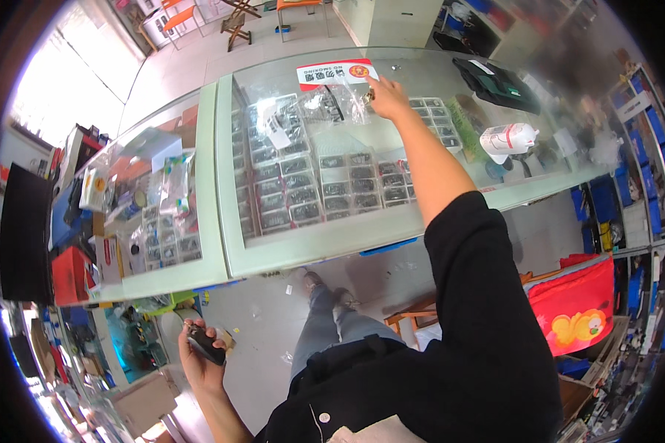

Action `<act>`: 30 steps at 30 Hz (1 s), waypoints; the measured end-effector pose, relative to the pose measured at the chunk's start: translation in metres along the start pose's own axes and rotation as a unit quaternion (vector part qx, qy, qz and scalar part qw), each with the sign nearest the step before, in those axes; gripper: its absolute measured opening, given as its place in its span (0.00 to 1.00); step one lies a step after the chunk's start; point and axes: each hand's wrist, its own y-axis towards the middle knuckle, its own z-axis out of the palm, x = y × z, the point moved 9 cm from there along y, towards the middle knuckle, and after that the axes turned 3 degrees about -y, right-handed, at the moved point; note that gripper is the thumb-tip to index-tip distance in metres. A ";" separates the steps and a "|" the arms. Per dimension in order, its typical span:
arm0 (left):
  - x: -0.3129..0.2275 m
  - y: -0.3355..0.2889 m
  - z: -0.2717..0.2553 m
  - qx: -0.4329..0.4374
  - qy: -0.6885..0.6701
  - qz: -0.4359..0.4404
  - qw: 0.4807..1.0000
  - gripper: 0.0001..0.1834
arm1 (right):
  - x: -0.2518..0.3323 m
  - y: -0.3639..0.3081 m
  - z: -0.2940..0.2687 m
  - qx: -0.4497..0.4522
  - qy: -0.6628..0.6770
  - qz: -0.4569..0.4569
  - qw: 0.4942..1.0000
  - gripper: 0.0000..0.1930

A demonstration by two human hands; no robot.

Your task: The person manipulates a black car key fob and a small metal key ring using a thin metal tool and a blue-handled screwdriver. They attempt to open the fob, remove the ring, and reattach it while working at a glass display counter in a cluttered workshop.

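Note:
My left hand (198,368) is low on the left, in front of the counter, its fingers wrapped round a small black handheld device (208,347) that looks like a remote key fob. My right arm stretches over the glass-topped counter (347,225). At its far side, my right hand (389,97) has its fingers bent together, with a small dark, brassy bit at the fingertips that is too small to name. Beside those fingertips lie a clear plastic bag (356,112) with dark items near it and a red-and-white sign card (318,74).
Under the glass sit rows of small clear boxes with dark contents (297,179). A white bottle (508,139) lies on the right, near a black flat case (497,83). A red cloth (573,306) hangs at right, and a dark monitor (26,232) stands at left.

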 end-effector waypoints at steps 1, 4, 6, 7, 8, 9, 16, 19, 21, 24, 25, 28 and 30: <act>0.000 0.013 0.010 0.007 0.016 -0.013 1.000 0.07 | -0.001 0.006 0.005 -0.018 -0.025 -0.001 1.000 0.20; 0.007 0.060 0.051 0.055 0.046 -0.057 0.996 0.08 | -0.008 0.005 0.022 0.029 -0.088 -0.016 0.996 0.16; 0.016 0.086 0.075 0.049 0.050 -0.074 0.995 0.06 | -0.005 -0.009 0.010 -0.005 -0.148 -0.060 0.987 0.11; 0.024 0.096 0.089 0.057 0.052 -0.093 0.993 0.06 | -0.001 -0.019 0.005 -0.005 -0.138 -0.088 0.986 0.11; 0.032 0.105 0.101 0.052 0.061 -0.103 0.991 0.07 | 0.001 -0.032 -0.001 0.002 -0.132 -0.110 0.985 0.11; 0.041 0.113 0.116 0.063 0.064 -0.110 0.990 0.07 | 0.004 -0.049 -0.008 0.011 -0.124 -0.132 0.983 0.11; 0.134 0.157 0.176 0.030 0.065 -0.182 0.981 0.10 | 0.013 -0.119 -0.042 0.038 0.040 -0.138 0.989 0.20; 0.159 0.157 0.192 0.038 0.003 -0.150 0.988 0.09 | 0.023 -0.117 -0.056 0.020 0.148 -0.116 0.982 0.22; 0.165 0.150 0.190 0.026 -0.042 -0.164 0.985 0.09 | 0.029 -0.120 -0.063 0.046 0.327 -0.077 0.941 0.22; 0.140 0.127 0.166 -0.003 -0.067 -0.100 0.993 0.09 | 0.062 -0.138 -0.066 0.103 0.345 -0.106 0.927 0.18; 0.128 0.119 0.159 -0.002 -0.081 -0.073 0.994 0.09 | 0.077 -0.146 -0.067 0.121 0.347 -0.131 0.921 0.18; 0.088 0.083 0.118 -0.045 -0.114 0.017 0.992 0.09 | 0.130 -0.168 -0.062 0.186 0.354 -0.225 0.888 0.16; 0.062 0.053 0.086 -0.069 -0.147 0.066 0.984 0.09 | 0.169 -0.184 -0.055 0.239 0.363 -0.259 0.862 0.16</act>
